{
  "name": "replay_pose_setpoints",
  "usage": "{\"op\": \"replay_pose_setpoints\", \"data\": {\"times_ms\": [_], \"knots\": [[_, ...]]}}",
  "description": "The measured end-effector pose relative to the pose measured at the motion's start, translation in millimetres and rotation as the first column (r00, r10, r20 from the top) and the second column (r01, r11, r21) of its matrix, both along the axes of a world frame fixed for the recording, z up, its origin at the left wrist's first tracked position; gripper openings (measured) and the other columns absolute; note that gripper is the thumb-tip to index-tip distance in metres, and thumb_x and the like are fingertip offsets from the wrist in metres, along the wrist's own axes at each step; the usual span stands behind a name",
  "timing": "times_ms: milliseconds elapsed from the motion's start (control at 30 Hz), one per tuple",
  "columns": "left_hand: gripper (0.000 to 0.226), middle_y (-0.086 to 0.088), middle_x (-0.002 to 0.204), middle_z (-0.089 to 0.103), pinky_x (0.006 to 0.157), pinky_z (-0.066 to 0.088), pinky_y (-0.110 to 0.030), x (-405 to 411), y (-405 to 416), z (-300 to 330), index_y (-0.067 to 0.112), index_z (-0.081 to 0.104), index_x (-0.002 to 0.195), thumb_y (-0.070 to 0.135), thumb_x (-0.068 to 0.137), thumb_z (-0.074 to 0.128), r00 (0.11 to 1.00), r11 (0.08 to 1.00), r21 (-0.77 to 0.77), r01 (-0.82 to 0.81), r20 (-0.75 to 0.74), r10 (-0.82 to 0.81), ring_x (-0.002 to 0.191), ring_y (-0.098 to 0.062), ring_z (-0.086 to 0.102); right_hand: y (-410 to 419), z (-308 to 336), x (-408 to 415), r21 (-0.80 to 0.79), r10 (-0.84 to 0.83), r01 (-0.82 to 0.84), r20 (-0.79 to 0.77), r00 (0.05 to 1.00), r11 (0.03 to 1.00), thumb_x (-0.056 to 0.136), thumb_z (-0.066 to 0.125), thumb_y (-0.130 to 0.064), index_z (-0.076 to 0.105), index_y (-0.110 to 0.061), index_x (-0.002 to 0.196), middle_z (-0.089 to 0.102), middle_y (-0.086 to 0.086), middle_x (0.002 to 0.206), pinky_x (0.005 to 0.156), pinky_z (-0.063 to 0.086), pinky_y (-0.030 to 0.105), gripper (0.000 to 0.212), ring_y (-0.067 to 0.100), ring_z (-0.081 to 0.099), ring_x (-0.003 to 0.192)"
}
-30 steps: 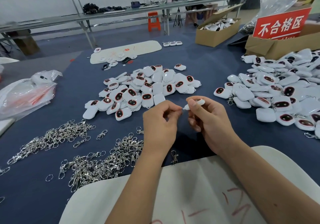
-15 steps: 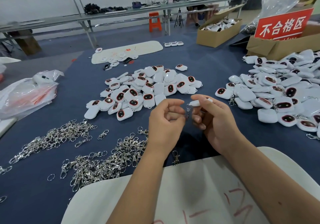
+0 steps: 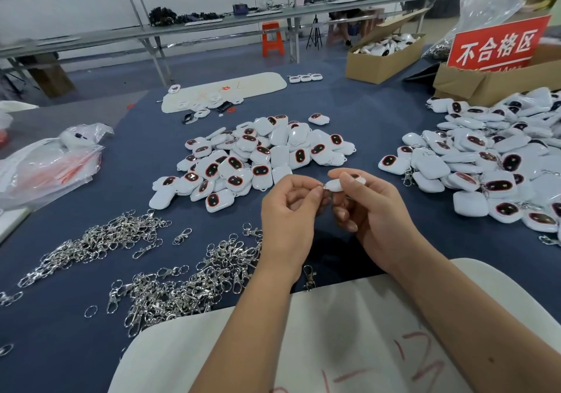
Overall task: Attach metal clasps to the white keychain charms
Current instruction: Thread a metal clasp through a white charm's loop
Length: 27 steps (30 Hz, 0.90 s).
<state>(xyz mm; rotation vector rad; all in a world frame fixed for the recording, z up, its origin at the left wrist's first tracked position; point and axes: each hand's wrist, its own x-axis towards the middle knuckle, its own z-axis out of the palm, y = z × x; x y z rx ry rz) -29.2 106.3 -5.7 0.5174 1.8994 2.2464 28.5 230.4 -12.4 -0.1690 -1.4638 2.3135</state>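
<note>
Nearby, clasp heap (image 3: 170,274) L of hands, charm pile (image 3: 258,158) beyond.

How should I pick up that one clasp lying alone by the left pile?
Pinch the single clasp across its narrow middle, coming straight down from above. It lies flat on the blue table, clear of the clasp pile, so both long sides are open to your fingers.

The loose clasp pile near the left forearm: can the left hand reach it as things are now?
Probably yes, once freed. The left hand now pinches a metal ring at the charm; the clasp pile lies uncovered on the cloth beside that forearm.
</note>
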Motion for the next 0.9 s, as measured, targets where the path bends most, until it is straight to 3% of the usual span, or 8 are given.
{"op": "replay_pose_setpoints", "data": {"times_ms": [100,267,400,500,600,700,767,900], "knots": [[0.01,-0.008,0.08,0.075,0.076,0.06,-0.028,-3,-1,0,0.007,0.07,0.088,-0.001,0.092,0.069,0.996,0.997,-0.032,-0.065,-0.067,0.063,0.076,-0.018,0.074,0,-2,-1,0.032,0.006,-0.006,-0.014,1.0,0.999,0.083,0.079,-0.032,0.07,-0.008,0.112,0.065,0.006,0.073,0.045,0.038,0.021,0.039,0.014,0.054,0.055],[0.016,0.007,0.07,0.068,0.066,0.051,-0.02,-5,-6,-2,0.014,0.07,0.079,0.002,0.089,0.071,0.919,0.952,-0.25,-0.175,-0.388,0.067,0.068,-0.013,0.064,-3,-4,0,0.158,-0.047,0.049,-0.013,0.999,0.986,0.093,0.069,-0.023,0.068,-0.01,0.111,0.061,0.005,0.071,0.047,0.04,0.024,0.022,0.018,0.053,0.058],[0.017,0.008,0.07,0.061,0.065,0.047,-0.036,-9,-9,-3,0.018,0.065,0.078,0.007,0.091,0.064,0.78,0.843,-0.434,-0.317,-0.625,-0.028,0.068,-0.014,0.053,-7,-5,1,0.344,-0.122,0.115,-0.001,0.993,0.932,0.1,0.069,-0.013,0.067,-0.012,0.112,0.06,0.005,0.069,0.048,0.044,0.025,0.011,0.018,0.054,0.058],[0.016,0.007,0.073,0.061,0.068,0.047,-0.038,-9,-10,-4,0.018,0.065,0.08,0.008,0.091,0.063,0.74,0.789,-0.481,-0.382,-0.671,-0.05,0.07,-0.016,0.053,-9,-6,0,0.413,-0.155,0.143,-0.004,0.988,0.899,0.1,0.068,-0.01,0.067,-0.015,0.111,0.061,0.005,0.07,0.048,0.047,0.029,0.012,0.017,0.056,0.057],[0.015,0.006,0.075,0.07,0.071,0.053,-0.024,-5,-7,-3,0.018,0.071,0.084,0.005,0.09,0.07,0.915,0.922,-0.306,-0.238,-0.389,0.107,0.07,-0.01,0.064,-8,-4,0,0.317,-0.113,0.102,0.017,0.993,0.943,0.096,0.068,-0.018,0.067,-0.015,0.115,0.065,0.004,0.073,0.051,0.047,0.028,0.019,0.017,0.059,0.061],[0.016,-0.004,0.081,0.076,0.081,0.059,-0.032,-2,-3,0,0.015,0.073,0.094,0.0,0.09,0.069,0.996,0.988,-0.135,-0.071,0.041,0.077,0.075,-0.012,0.07,-4,-3,0,0.134,-0.032,0.029,0.019,0.999,0.991,0.093,0.065,-0.018,0.066,-0.011,0.119,0.067,0.006,0.079,0.053,0.046,0.025,0.026,0.016,0.059,0.064],[0.02,-0.005,0.086,0.076,0.086,0.057,-0.034,-2,-3,2,0.012,0.074,0.099,-0.004,0.09,0.065,0.99,0.996,-0.087,-0.017,0.137,0.029,0.082,-0.014,0.07,-1,-3,-1,0.06,-0.002,0.002,0.001,1.0,0.998,0.099,0.062,-0.009,0.065,-0.007,0.122,0.066,0.005,0.078,0.052,0.045,0.023,0.023,0.016,0.058,0.063],[0.019,-0.002,0.092,0.075,0.088,0.055,-0.032,-1,-6,7,0.011,0.073,0.099,-0.003,0.091,0.065,0.987,0.996,-0.063,0.069,0.152,-0.059,0.087,-0.013,0.068,0,-2,-3,-0.021,0.012,-0.012,-0.011,1.0,1.0,0.1,0.056,-0.005,0.063,-0.003,0.125,0.063,0.005,0.075,0.05,0.043,0.023,0.026,0.016,0.056,0.06]]}}
